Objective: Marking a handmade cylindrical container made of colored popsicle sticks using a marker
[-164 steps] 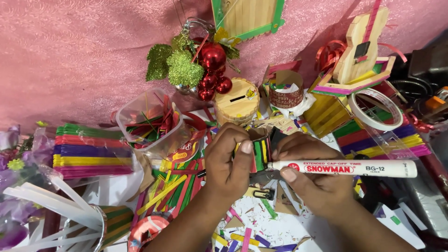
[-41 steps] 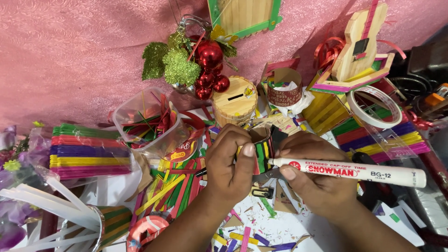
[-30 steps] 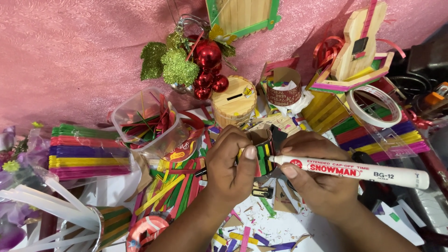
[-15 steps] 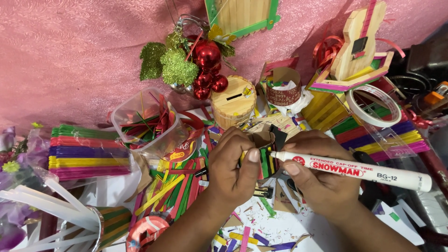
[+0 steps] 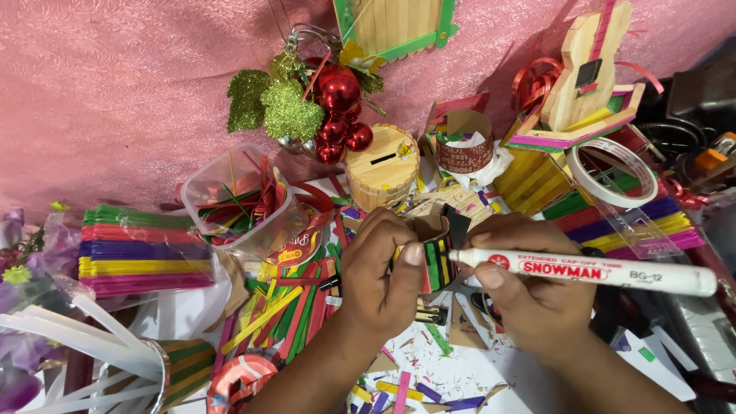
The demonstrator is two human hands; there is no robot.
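Over the cluttered bench (image 5: 460, 376), the left hand (image 5: 381, 280) pinches a small cardboard piece covered in coloured sticks (image 5: 435, 259) in a closed grip, while the right hand (image 5: 529, 295) grips a white marker (image 5: 583, 271), its tip touching that piece's striped face.

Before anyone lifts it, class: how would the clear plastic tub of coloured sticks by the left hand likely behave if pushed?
The clear plastic tub already leans, so it would probably tip and spill its sticks. Its thin walls suggest it is light and would likely flex. It rests on loose sticks, so it might slide.
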